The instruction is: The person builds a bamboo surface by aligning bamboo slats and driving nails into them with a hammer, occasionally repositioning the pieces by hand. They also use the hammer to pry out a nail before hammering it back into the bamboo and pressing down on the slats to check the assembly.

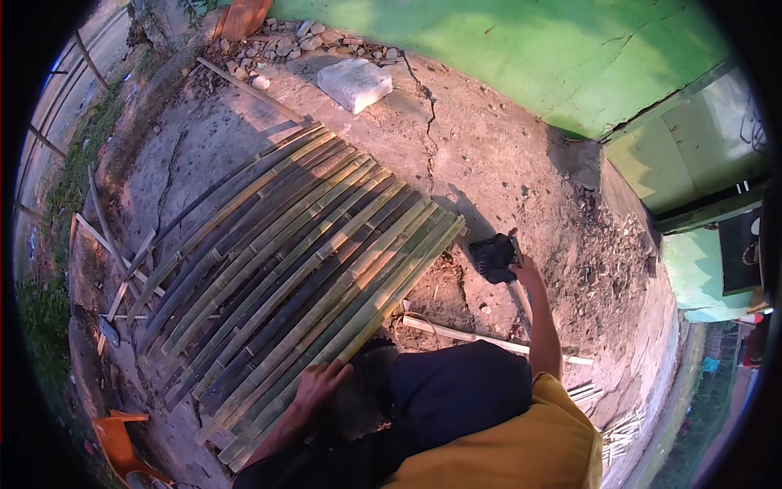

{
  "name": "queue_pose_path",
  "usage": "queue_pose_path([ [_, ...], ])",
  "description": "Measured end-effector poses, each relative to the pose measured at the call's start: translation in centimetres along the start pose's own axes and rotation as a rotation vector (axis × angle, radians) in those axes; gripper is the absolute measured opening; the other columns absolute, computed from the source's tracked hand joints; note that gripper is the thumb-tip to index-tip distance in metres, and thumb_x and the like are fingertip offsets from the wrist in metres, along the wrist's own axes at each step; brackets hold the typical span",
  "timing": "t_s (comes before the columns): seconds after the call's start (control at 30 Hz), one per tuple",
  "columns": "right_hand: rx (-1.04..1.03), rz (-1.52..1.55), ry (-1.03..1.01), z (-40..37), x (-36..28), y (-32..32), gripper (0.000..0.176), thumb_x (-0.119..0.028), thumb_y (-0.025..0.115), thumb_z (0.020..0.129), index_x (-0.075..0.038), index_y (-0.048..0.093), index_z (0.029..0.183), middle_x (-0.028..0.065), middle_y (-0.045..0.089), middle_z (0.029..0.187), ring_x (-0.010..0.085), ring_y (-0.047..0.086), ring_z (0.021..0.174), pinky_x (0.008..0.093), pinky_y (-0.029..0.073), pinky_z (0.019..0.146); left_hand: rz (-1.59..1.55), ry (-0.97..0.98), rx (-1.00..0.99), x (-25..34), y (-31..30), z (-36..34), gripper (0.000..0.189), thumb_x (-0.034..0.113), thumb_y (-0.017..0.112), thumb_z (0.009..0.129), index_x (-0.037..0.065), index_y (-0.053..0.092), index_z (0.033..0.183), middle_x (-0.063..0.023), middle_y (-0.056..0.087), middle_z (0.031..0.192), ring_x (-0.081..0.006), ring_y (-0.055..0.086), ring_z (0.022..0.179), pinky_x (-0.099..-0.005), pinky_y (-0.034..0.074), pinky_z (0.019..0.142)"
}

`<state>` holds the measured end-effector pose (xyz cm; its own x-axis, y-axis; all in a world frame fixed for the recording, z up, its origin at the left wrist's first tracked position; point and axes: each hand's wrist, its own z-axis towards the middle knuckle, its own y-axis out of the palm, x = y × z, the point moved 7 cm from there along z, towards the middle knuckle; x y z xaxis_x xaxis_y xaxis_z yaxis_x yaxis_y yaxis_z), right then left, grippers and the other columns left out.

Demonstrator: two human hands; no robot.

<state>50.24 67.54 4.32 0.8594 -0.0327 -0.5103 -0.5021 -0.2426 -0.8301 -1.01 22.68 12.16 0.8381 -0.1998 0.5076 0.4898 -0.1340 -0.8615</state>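
Split bamboo slats (301, 253) lie side by side as a wide panel across the ground at left and centre. My left hand (324, 381) is at the panel's near edge, with its fingers bent over the outermost bamboo slat (389, 304); their tips are partly hidden. Out to the right, my arm reaches to a crumpled black plastic bag (492, 259) beside the panel's right end. The fingers of my right hand (528, 272) are closed at the bag's edge. What is inside the bag is hidden.
A pale stone block (355, 84) and rubble (301, 39) lie beyond the panel. A wooden strip (464, 332) lies near my knee. An orange plastic chair (122, 444) is at lower left. A green wall (521, 57) bounds the far side.
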Motion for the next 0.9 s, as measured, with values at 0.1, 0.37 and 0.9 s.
queue_pose_path([
  [0.1, 0.235, -0.232, -0.053, -1.1, -3.0, 0.9, 0.035, -0.015, 0.08, 0.088, -0.003, 0.064, 0.116, 0.0151, 0.072, 0.096, 0.0315, 0.071, 0.091, 0.0467, 0.056, 0.081, 0.069, 0.01, -0.015, -1.5, 3.3, -0.1, 0.039, 0.017, 0.065, 0.086, 0.015, 0.061, 0.125, -0.0073, 0.063, 0.112, -0.0274, 0.072, 0.093, -0.0426, 0.058, 0.076],
  [0.37, 0.326, -0.09, 0.177, 3.3, -7.3, 2.0, 0.043, -0.025, 0.091, 0.074, -0.005, 0.061, 0.097, 0.0096, 0.076, 0.079, 0.0194, 0.078, 0.069, 0.043, 0.061, 0.076, 0.058, 0.013, -0.101, -3.1, 5.4, 0.0, 0.033, 0.016, 0.06, 0.092, 0.014, 0.055, 0.124, -0.0102, 0.059, 0.113, -0.0282, 0.069, 0.105, -0.0423, 0.058, 0.08],
  [0.9, 0.403, -0.438, 0.124, 5.0, -7.2, 5.6, 0.028, -0.021, 0.063, 0.101, 0.004, 0.066, 0.114, 0.0206, 0.078, 0.107, 0.0393, 0.075, 0.096, 0.0514, 0.06, 0.085, 0.185, -1.018, 0.37, -20.5, -3.8, -20.4, 0.092, 0.06, 0.058, 0.101, 0.013, 0.02, 0.171, -0.0177, 0.007, 0.179, -0.0373, 0.007, 0.165, -0.0564, 0.01, 0.131],
])
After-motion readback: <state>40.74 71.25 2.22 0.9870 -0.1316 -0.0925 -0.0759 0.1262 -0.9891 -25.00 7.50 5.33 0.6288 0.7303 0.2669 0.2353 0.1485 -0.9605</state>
